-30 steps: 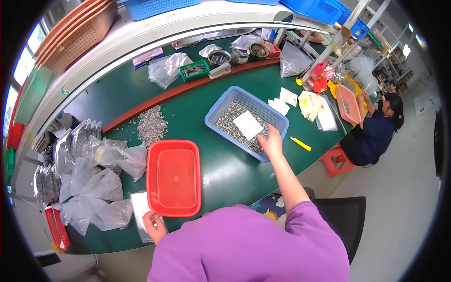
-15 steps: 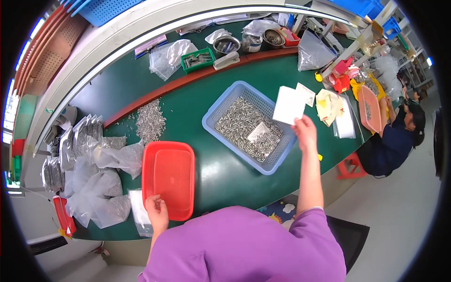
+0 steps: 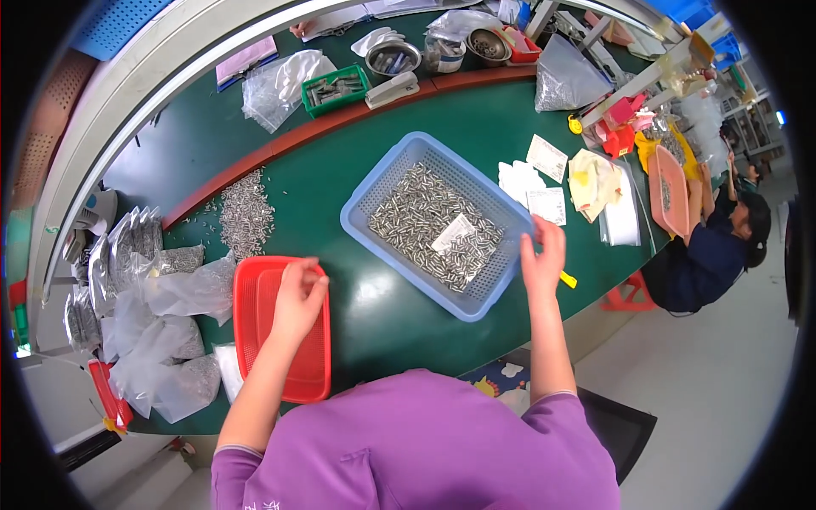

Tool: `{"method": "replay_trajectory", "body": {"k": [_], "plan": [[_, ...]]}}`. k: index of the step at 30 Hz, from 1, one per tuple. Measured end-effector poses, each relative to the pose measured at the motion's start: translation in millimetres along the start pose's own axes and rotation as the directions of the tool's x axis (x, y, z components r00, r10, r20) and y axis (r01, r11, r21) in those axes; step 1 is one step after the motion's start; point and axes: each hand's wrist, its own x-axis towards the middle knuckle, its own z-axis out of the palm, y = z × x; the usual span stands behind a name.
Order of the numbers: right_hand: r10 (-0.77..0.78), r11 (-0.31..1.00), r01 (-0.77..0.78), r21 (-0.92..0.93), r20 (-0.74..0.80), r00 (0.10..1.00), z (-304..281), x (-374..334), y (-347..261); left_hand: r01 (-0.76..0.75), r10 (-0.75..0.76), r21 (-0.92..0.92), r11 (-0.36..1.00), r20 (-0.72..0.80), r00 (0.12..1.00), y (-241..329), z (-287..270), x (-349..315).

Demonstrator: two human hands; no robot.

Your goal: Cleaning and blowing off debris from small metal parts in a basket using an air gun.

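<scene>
My right hand (image 3: 544,255) is at the right rim of a blue perforated basket (image 3: 365,240), thumb and fingers apart. Whether it touches the rim I cannot tell. Many small metal pins (image 3: 416,204) fill the basket, with a printed paper slip (image 3: 453,234) lying on them. Just beyond my right fingertips lies a small printed white card (image 3: 546,205), beside some white paper pieces (image 3: 519,181). Over the upper part of a red basket (image 3: 293,374) hovers my left hand (image 3: 297,297), its fingers loosely bent and apart, nothing seen in them.
Loose pins (image 3: 246,217) form a pile at the left, near filled plastic bags (image 3: 174,327). A green tray (image 3: 336,89), a stapler (image 3: 392,89) and a metal bowl (image 3: 393,59) stand beyond the red-brown ledge (image 3: 357,110). At far right sits a co-worker (image 3: 710,255) with a pink basket (image 3: 667,191).
The white card held in my right hand has left it, and that hand has moved down to the blue basket's rim. My left hand has risen from the red basket's near edge toward its far end.
</scene>
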Motion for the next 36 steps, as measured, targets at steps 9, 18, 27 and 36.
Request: {"method": "replay_trajectory", "body": {"k": [9,18,27,36], "plan": [[-0.229,0.945,0.315,-0.087,0.514,0.826,80.0,17.3,-4.1,-0.108,0.084,0.413,0.904,0.076,0.994,25.7,68.3,78.6],[-0.059,0.980,0.023,0.195,0.183,0.981,16.3,17.9,-32.6,0.055,-0.082,0.270,0.961,0.088,0.993,22.8,66.4,87.2],[0.597,0.549,-0.280,0.787,-0.135,0.791,-15.8,32.1,11.5,0.138,-0.155,0.316,0.939,0.028,0.988,26.9,74.7,97.4],[0.753,0.143,-0.774,0.617,0.439,0.490,-14.1,0.5,62.0,0.198,-0.228,0.342,0.919,0.050,0.972,13.9,75.5,116.9]]}}
